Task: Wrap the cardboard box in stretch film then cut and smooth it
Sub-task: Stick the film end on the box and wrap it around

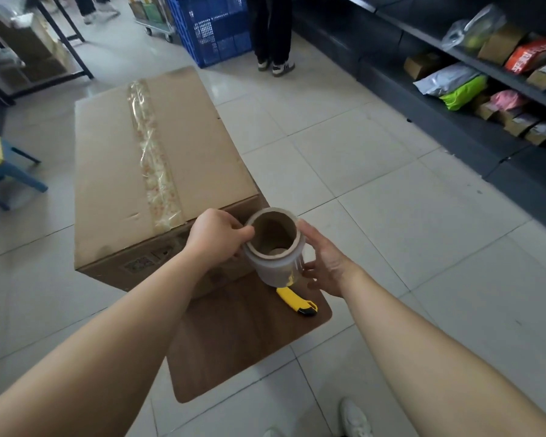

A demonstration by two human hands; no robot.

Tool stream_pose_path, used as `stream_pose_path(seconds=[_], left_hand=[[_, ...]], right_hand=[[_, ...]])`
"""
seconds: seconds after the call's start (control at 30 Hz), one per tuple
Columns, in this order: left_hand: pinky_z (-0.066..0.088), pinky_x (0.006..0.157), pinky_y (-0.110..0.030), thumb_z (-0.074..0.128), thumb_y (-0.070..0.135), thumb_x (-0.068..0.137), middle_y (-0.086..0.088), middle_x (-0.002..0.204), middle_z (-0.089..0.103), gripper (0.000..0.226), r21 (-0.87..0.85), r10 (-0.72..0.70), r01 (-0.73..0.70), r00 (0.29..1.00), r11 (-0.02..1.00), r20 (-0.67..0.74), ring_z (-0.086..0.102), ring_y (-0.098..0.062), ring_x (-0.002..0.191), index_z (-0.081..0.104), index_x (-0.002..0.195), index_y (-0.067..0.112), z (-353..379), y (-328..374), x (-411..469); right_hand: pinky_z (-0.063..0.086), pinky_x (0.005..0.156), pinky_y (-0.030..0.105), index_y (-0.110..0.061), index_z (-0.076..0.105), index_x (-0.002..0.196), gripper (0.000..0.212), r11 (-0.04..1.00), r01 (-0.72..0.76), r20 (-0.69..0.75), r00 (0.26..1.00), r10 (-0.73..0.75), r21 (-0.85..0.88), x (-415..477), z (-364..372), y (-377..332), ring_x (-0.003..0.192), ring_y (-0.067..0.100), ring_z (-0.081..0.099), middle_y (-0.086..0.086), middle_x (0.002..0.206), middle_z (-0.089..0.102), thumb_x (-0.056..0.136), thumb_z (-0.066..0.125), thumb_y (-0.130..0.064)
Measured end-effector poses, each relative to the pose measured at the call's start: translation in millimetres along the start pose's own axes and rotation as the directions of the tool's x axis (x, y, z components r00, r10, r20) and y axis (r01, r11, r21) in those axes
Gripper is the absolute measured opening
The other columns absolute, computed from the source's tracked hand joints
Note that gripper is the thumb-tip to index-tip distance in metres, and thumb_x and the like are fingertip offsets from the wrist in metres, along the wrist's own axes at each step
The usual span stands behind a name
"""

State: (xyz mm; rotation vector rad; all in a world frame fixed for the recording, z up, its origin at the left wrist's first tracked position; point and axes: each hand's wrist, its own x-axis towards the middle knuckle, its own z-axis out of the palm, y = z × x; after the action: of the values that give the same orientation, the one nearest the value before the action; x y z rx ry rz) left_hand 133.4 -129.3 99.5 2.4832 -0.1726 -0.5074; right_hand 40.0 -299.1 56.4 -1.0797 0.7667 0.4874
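A large brown cardboard box (158,171), taped along its top seam, lies on a low wooden table (249,335). Just off the box's near right corner I hold a stretch film roll (276,250) upright, its cardboard core open toward me. My left hand (216,238) grips the roll's left side with a finger hooked over the core's rim. My right hand (323,263) rests against the roll's right side with its fingers spread. A yellow utility knife (297,301) lies on the table below the roll.
Dark shelves (473,99) with parcels and bags line the right side. A blue crate (215,26) and a person's legs (273,33) stand beyond the box. A small blue and yellow stool (0,165) is at the left. Pale floor tiles surround the table.
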Motion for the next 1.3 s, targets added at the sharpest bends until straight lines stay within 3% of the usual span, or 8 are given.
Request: stream_pose_path(seconds=[0.17, 0.3, 0.47, 0.63, 0.77, 0.9, 1.17, 1.3], left_hand=[[0.060, 0.064, -0.039, 0.068, 0.029, 0.082, -0.005, 0.056, 0.071, 0.017, 0.030, -0.022, 0.024, 0.998, 0.999, -0.062, 0.071, -0.022, 0.058, 0.076, 0.074, 0.016, 4.3, 0.7, -0.5], [0.060, 0.066, -0.039, 0.069, 0.032, 0.083, -0.004, 0.057, 0.071, 0.018, 0.022, -0.041, 0.043, 0.996, 0.999, -0.079, 0.071, -0.022, 0.060, 0.076, 0.076, 0.017, 8.0, 6.5, -3.3], [0.058, 0.069, -0.035, 0.068, 0.038, 0.085, -0.008, 0.064, 0.072, 0.023, 0.036, -0.036, 0.039, 0.996, 0.999, -0.085, 0.070, -0.023, 0.063, 0.076, 0.087, 0.016, 12.2, 18.1, -5.9], [0.060, 0.066, -0.038, 0.066, 0.037, 0.086, 0.000, 0.062, 0.072, 0.020, -0.065, 0.025, -0.039, 0.977, 0.997, -0.212, 0.070, -0.013, 0.059, 0.077, 0.082, 0.021, 13.3, 15.3, -14.2], [0.049, 0.050, -0.026, 0.051, 0.029, 0.087, 0.002, 0.048, 0.063, 0.039, 0.009, 0.173, -0.202, 0.814, 0.979, -0.554, 0.061, -0.012, 0.045, 0.066, 0.056, 0.010, 19.1, -14.0, -37.2], [0.044, 0.060, -0.024, 0.058, 0.024, 0.084, 0.008, 0.069, 0.070, 0.020, 0.204, -0.016, 0.082, 0.952, 0.976, -0.306, 0.060, -0.011, 0.062, 0.077, 0.079, 0.019, 38.1, -54.3, -35.9], [0.045, 0.070, -0.028, 0.058, 0.027, 0.091, -0.007, 0.085, 0.074, 0.022, 0.087, -0.151, 0.203, 0.902, 0.975, -0.403, 0.064, -0.024, 0.081, 0.075, 0.097, 0.015, 34.9, -61.9, -8.2], [0.050, 0.076, -0.034, 0.059, 0.028, 0.091, -0.009, 0.085, 0.074, 0.022, 0.032, -0.176, 0.207, 0.896, 0.978, -0.407, 0.066, -0.028, 0.086, 0.075, 0.094, 0.014, 35.0, -63.7, -3.4]], right_hand=[[0.048, 0.072, 0.038, -0.015, 0.039, 0.146, 0.094, 0.981, -0.102, 0.046, 0.994, 0.095, 0.168, 38.6, -18.3, 0.6, 0.119, 0.031, 0.053, 0.018, 0.135, 0.051, 0.076, 0.050, -0.077], [0.056, 0.072, 0.037, -0.002, 0.065, 0.106, 0.064, 0.935, -0.204, 0.164, 0.973, 0.161, 0.291, 61.1, -25.2, 6.0, 0.083, 0.028, 0.070, 0.014, 0.096, 0.071, 0.081, 0.064, -0.061], [0.060, 0.067, 0.032, -0.010, 0.069, 0.121, 0.061, 0.910, -0.242, 0.305, 0.942, 0.138, 0.336, 83.8, -27.1, 16.6, 0.082, 0.024, 0.075, 0.011, 0.100, 0.076, 0.084, 0.064, -0.058], [0.061, 0.068, 0.034, -0.008, 0.080, 0.092, 0.043, 0.870, -0.212, 0.323, 0.944, 0.065, 0.445, 96.6, -32.1, 24.4, 0.077, 0.024, 0.075, 0.011, 0.093, 0.077, 0.083, 0.069, -0.048], [0.053, 0.095, 0.040, -0.008, 0.079, 0.101, 0.049, 0.863, -0.211, 0.327, 0.943, 0.057, 0.459, 100.5, -32.1, 30.4, 0.099, 0.027, 0.071, 0.013, 0.106, 0.075, 0.084, 0.066, -0.053], [0.042, 0.109, 0.046, -0.007, 0.072, 0.114, 0.057, 0.841, -0.234, 0.327, 0.942, 0.072, 0.488, 104.1, -31.0, 33.1, 0.118, 0.032, 0.062, 0.016, 0.118, 0.070, 0.082, 0.068, -0.055], [0.045, 0.106, 0.047, -0.016, 0.066, 0.126, 0.066, 0.822, -0.255, 0.322, 0.942, 0.093, 0.510, 107.6, -36.6, 29.4, 0.118, 0.032, 0.062, 0.013, 0.125, 0.067, 0.078, 0.069, -0.061], [0.061, 0.068, 0.043, -0.011, 0.068, 0.118, 0.056, 0.811, -0.235, 0.304, 0.950, 0.075, 0.536, 105.3, -40.1, 21.3, 0.084, 0.033, 0.074, 0.016, 0.099, 0.075, 0.088, 0.059, -0.058]])
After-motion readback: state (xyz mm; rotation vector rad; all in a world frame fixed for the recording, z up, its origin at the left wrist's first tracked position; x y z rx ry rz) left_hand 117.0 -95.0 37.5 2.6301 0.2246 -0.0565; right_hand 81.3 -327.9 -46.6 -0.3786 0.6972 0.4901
